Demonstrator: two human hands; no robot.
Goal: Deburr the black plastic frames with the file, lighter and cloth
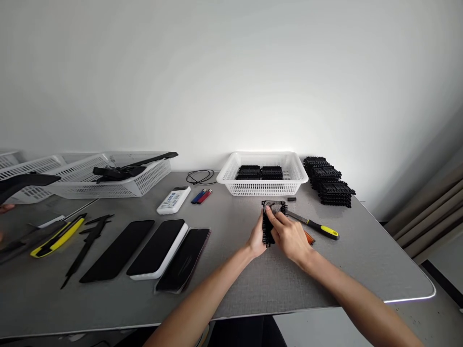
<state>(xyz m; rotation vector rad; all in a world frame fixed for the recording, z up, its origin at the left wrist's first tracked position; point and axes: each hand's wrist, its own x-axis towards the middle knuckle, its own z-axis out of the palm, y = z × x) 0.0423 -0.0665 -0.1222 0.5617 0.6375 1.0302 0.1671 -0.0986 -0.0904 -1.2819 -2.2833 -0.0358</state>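
Note:
My left hand (256,237) grips the left side of a black ridged plastic part (266,232), held just above the table in front of the white basket. On top of that part lies a crumpled grey cloth-like pad (278,207). The fingers of my right hand (292,235) press the pad down against the part; the index finger reaches forward over it. Right beside my right hand lies a file (321,230) with a black and yellow handle. An orange item (310,238), partly hidden by the hand, is close by.
Behind, a white basket (262,189) holds more black parts; stacked black parts (331,185) stand to its right. Leftward lie phones (157,248), a white power bank (174,200), lighters (201,196), calipers (87,241) and a yellow cutter (60,236). Another person's hand (5,208) shows at left.

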